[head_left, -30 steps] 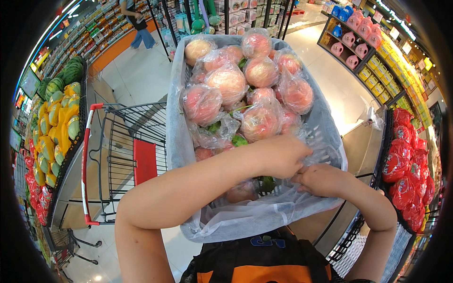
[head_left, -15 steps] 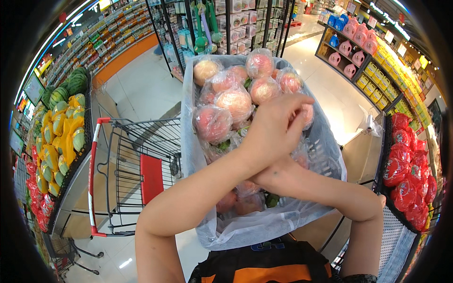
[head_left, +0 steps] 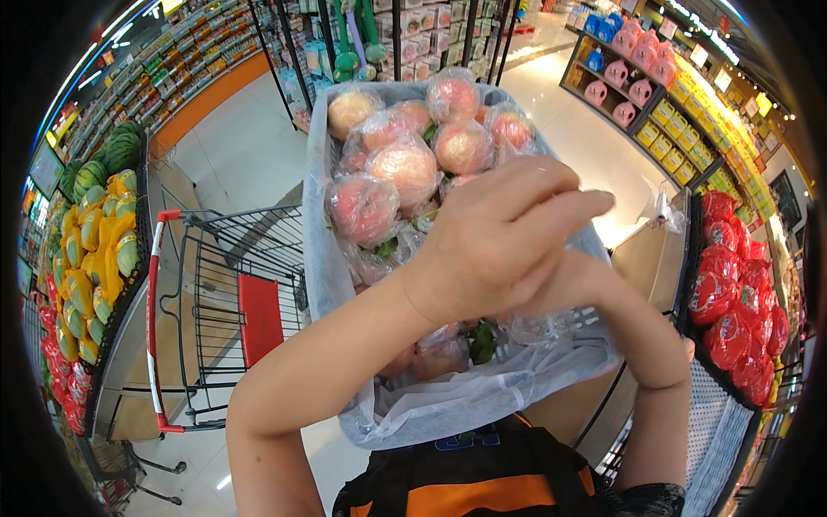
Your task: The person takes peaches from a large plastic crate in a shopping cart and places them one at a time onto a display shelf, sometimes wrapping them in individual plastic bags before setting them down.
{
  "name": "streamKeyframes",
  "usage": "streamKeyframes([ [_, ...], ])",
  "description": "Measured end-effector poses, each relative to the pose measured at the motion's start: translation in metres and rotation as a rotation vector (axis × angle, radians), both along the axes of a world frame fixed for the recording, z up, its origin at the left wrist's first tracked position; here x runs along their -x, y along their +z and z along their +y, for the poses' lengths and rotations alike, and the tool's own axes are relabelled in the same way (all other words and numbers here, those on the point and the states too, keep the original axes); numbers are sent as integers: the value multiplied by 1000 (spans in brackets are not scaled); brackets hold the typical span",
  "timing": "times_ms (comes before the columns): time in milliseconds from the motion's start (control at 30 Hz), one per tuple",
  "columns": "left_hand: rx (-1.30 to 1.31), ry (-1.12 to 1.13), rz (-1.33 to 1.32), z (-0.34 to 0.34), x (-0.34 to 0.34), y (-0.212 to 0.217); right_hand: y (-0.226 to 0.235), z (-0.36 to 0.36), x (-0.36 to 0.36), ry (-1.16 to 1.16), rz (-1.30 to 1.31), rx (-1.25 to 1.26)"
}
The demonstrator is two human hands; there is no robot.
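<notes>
Since the previous frame, the person's left hand point(head_left: 495, 233) has come closer to the camera, and the right hand point(head_left: 564, 280) has shifted from under the left wrist to just behind that hand. Left fingers are curled, one digit pointing right; whether they grip anything cannot be told. Right fingers are mostly hidden, so their hold cannot be told either. Both hands are above a crate point(head_left: 315, 224) lined with white cloth. Peaches point(head_left: 403, 171) in clear plastic fill its far and left parts, with green leaves point(head_left: 482, 343) among them. Loose clear plastic point(head_left: 541, 332) lies below the hands. Left of the crate stands a shopping cart point(head_left: 261, 319).
</notes>
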State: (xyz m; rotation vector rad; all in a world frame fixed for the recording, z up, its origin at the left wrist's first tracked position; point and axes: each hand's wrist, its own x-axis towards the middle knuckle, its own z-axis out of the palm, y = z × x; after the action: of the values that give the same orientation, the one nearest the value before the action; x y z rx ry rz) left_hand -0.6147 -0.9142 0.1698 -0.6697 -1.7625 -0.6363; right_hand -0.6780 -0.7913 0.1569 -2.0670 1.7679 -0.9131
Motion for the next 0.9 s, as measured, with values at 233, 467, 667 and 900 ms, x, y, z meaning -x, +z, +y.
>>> streamKeyframes([
  [233, 40, -22, -304, 9, -6, -17, -132, -7, -52, 423, 330, -5],
  [467, 216, -106, -511, 11, -4, -26, -187, -22, -42, 699, 746, 334],
  [667, 222, -113, -574, 12, -9, -26, -72, -3, -26, 393, 243, -421],
  [900, 227, -134, -370, 17, -14, -15, 33, -27, 100, -338, 227, -61],
])
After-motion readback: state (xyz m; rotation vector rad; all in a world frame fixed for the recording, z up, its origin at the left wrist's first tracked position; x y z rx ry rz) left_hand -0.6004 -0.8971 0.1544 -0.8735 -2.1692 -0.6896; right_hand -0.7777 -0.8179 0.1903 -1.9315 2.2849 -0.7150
